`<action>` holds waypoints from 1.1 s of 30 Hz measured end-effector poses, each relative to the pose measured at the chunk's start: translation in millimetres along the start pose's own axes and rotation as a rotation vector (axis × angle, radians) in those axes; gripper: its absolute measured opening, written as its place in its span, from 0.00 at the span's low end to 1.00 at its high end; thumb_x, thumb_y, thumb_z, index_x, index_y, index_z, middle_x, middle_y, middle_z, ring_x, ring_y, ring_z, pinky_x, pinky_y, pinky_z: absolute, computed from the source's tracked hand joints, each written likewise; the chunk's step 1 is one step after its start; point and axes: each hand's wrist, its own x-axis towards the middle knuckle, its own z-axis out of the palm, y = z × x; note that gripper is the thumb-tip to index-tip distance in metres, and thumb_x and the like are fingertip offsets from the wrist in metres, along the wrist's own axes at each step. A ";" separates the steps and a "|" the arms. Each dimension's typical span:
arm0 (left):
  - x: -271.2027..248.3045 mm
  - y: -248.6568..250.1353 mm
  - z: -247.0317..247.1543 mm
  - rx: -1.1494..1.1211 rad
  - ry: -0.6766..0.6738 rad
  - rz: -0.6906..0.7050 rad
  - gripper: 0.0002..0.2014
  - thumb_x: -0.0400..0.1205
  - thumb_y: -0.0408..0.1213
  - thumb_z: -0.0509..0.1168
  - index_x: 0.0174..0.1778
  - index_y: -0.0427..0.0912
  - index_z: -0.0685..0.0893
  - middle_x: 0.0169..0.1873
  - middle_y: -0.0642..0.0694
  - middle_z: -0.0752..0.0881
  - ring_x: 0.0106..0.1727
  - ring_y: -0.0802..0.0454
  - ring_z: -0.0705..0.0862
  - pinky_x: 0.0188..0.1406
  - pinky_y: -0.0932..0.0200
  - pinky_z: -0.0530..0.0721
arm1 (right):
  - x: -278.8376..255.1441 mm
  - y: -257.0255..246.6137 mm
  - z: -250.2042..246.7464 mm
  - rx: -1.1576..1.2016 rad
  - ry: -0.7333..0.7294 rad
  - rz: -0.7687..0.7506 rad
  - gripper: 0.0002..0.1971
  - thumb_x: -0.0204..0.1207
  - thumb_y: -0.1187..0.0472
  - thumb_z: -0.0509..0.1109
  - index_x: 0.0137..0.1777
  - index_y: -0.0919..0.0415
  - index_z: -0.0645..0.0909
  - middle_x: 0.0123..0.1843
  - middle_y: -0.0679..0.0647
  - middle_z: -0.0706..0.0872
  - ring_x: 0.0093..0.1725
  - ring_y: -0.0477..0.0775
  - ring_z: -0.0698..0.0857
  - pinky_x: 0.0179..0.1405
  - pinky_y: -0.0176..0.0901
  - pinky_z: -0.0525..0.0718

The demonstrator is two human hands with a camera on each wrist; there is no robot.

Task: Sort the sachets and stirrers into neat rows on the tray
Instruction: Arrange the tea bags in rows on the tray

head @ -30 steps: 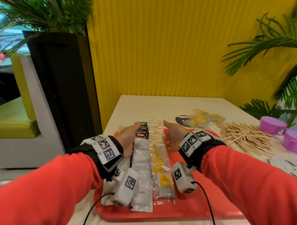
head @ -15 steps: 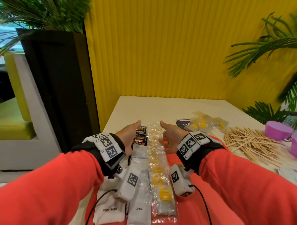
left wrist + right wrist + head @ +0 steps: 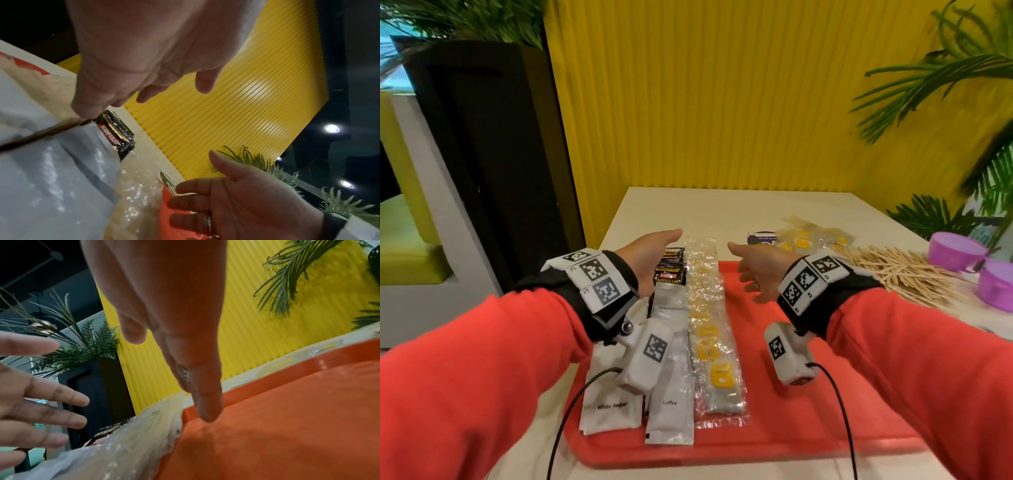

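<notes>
A: Tray [image 3: 808, 428]?
B: Red, on a white table [image 3: 722, 212], near edge toward the person. Its right half is bare

A: Sachets on it?
B: Three rows running front to back. Left row, white sugar sachets [image 3: 609, 407]. Middle row, white coffee sachets [image 3: 671, 411], with black Kopiko sachets [image 3: 669, 270] at the far end. Right row, a clear strip [image 3: 709, 329] of sachets with yellow labels; its far end runs past the tray's far rim

A: Left hand [image 3: 650, 257]?
B: Over the far end of the left rows, just beside the Kopiko sachets. Fingers straight and loosely spread, palm facing right, holding nothing. Whether the little-finger side touches the sachets, cannot tell

A: Right hand [image 3: 760, 270]?
B: Over the bare tray, right of the clear strip and apart from it. Fingers straight, palm facing left, nothing held. A ring on one finger

A: Stirrers [image 3: 900, 270]?
B: Wooden, a loose heap on the table right of the tray

A: Other items?
B: More yellow-label sachets [image 3: 808, 236] loose on the table beyond the tray; two purple cups [image 3: 969, 263] at the far right
</notes>
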 end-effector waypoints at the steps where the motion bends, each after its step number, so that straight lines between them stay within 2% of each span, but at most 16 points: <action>1: -2.6 0.4 2.2 0.002 0.001 0.034 0.32 0.84 0.50 0.59 0.82 0.44 0.56 0.82 0.42 0.53 0.82 0.42 0.53 0.80 0.40 0.54 | -5.8 2.1 -2.0 -0.056 0.000 -0.004 0.37 0.80 0.40 0.57 0.79 0.68 0.60 0.79 0.63 0.64 0.70 0.60 0.69 0.74 0.58 0.63; 4: -11.1 4.1 10.8 0.061 -0.006 0.101 0.24 0.83 0.44 0.61 0.75 0.43 0.68 0.79 0.42 0.63 0.81 0.41 0.58 0.80 0.43 0.56 | -26.6 8.6 -4.9 -0.457 0.037 -0.057 0.27 0.83 0.46 0.57 0.73 0.66 0.71 0.68 0.57 0.76 0.65 0.58 0.76 0.57 0.44 0.74; 6: -18.7 7.4 17.8 0.109 -0.015 0.103 0.17 0.82 0.44 0.63 0.65 0.43 0.76 0.69 0.42 0.74 0.75 0.41 0.68 0.76 0.45 0.63 | -37.4 16.3 -5.2 -0.783 0.051 -0.095 0.24 0.84 0.47 0.55 0.68 0.65 0.76 0.65 0.56 0.79 0.61 0.56 0.77 0.49 0.39 0.74; 8: -24.3 10.1 25.7 0.156 -0.027 0.106 0.07 0.81 0.44 0.64 0.50 0.45 0.80 0.56 0.45 0.80 0.62 0.44 0.78 0.64 0.50 0.72 | -43.5 24.4 -4.2 -0.959 0.001 -0.067 0.23 0.84 0.47 0.54 0.68 0.63 0.77 0.66 0.56 0.79 0.59 0.55 0.77 0.49 0.40 0.76; 10: -27.5 12.4 35.7 0.200 -0.056 0.116 0.05 0.81 0.43 0.63 0.42 0.48 0.80 0.50 0.47 0.80 0.49 0.48 0.78 0.49 0.55 0.72 | -49.0 29.6 -5.8 -1.048 -0.042 -0.044 0.24 0.85 0.49 0.54 0.71 0.64 0.75 0.69 0.58 0.78 0.65 0.57 0.77 0.54 0.42 0.78; 12: -29.1 15.3 47.5 0.245 -0.090 0.128 0.06 0.82 0.43 0.63 0.41 0.48 0.80 0.48 0.47 0.81 0.44 0.50 0.77 0.42 0.58 0.71 | -52.0 30.6 -12.4 -1.069 -0.082 -0.069 0.24 0.85 0.49 0.54 0.72 0.65 0.74 0.72 0.61 0.76 0.71 0.60 0.74 0.61 0.44 0.75; 15: -26.3 23.2 66.8 0.317 -0.109 0.146 0.05 0.82 0.42 0.62 0.43 0.47 0.79 0.47 0.48 0.81 0.43 0.52 0.78 0.39 0.59 0.70 | -53.6 23.2 -29.8 -1.089 -0.037 -0.153 0.25 0.84 0.49 0.55 0.74 0.63 0.72 0.73 0.59 0.75 0.69 0.58 0.76 0.52 0.39 0.75; 17: -22.7 33.0 81.6 0.348 -0.103 0.158 0.06 0.82 0.42 0.62 0.41 0.47 0.79 0.44 0.50 0.81 0.45 0.51 0.77 0.38 0.60 0.70 | -51.5 15.5 -47.1 -1.071 0.043 -0.203 0.25 0.85 0.49 0.54 0.75 0.63 0.71 0.70 0.58 0.76 0.61 0.54 0.76 0.44 0.35 0.75; 21: -9.4 58.4 110.8 0.395 -0.071 0.224 0.07 0.83 0.41 0.61 0.39 0.45 0.79 0.41 0.51 0.81 0.46 0.50 0.78 0.38 0.60 0.71 | -42.7 0.6 -90.9 -1.041 0.232 -0.309 0.22 0.84 0.51 0.57 0.69 0.65 0.77 0.68 0.61 0.79 0.62 0.59 0.77 0.58 0.44 0.73; 24: 14.4 72.4 132.7 0.501 -0.048 0.262 0.08 0.84 0.39 0.60 0.50 0.39 0.79 0.50 0.45 0.81 0.49 0.48 0.79 0.43 0.57 0.73 | -32.5 -5.1 -125.9 -0.883 0.369 -0.364 0.20 0.82 0.53 0.60 0.63 0.70 0.80 0.64 0.64 0.82 0.62 0.61 0.78 0.58 0.46 0.74; 26: 27.9 79.4 147.5 0.571 -0.017 0.272 0.13 0.84 0.38 0.60 0.60 0.35 0.80 0.59 0.39 0.82 0.56 0.44 0.81 0.45 0.57 0.76 | -22.2 -6.4 -148.5 -0.743 0.439 -0.415 0.19 0.81 0.55 0.62 0.62 0.69 0.82 0.64 0.63 0.82 0.63 0.61 0.78 0.59 0.46 0.74; 28: 46.2 88.8 165.3 0.691 -0.026 0.284 0.18 0.85 0.34 0.56 0.71 0.36 0.74 0.66 0.38 0.80 0.64 0.42 0.80 0.47 0.58 0.78 | -10.4 -6.4 -169.1 -0.603 0.488 -0.472 0.16 0.81 0.57 0.64 0.61 0.67 0.82 0.64 0.60 0.83 0.63 0.59 0.79 0.59 0.46 0.74; 29: 56.8 91.7 174.4 0.800 -0.031 0.298 0.18 0.86 0.34 0.55 0.72 0.36 0.74 0.62 0.38 0.82 0.62 0.42 0.81 0.43 0.59 0.78 | -2.9 -4.5 -179.2 -0.531 0.505 -0.495 0.16 0.80 0.57 0.64 0.61 0.66 0.82 0.63 0.59 0.83 0.63 0.58 0.79 0.59 0.47 0.75; 31: 77.0 101.1 189.4 0.932 -0.036 0.280 0.15 0.86 0.37 0.56 0.65 0.34 0.79 0.47 0.39 0.84 0.51 0.43 0.83 0.33 0.61 0.74 | 11.4 1.9 -197.2 -0.393 0.536 -0.522 0.15 0.80 0.59 0.64 0.62 0.65 0.82 0.58 0.57 0.83 0.60 0.56 0.80 0.58 0.48 0.76; 32: 84.7 104.1 197.2 0.969 -0.031 0.263 0.15 0.85 0.39 0.58 0.63 0.34 0.79 0.47 0.40 0.84 0.53 0.43 0.83 0.35 0.59 0.75 | 18.7 6.2 -205.3 -0.325 0.545 -0.529 0.14 0.80 0.59 0.65 0.62 0.65 0.82 0.56 0.55 0.82 0.58 0.55 0.79 0.58 0.48 0.76; 33: 97.3 105.5 205.3 1.004 -0.026 0.253 0.17 0.85 0.40 0.59 0.65 0.34 0.78 0.55 0.39 0.84 0.60 0.42 0.81 0.44 0.59 0.77 | 26.1 10.9 -212.5 -0.254 0.547 -0.535 0.14 0.80 0.60 0.65 0.62 0.64 0.82 0.55 0.55 0.82 0.57 0.53 0.79 0.57 0.47 0.76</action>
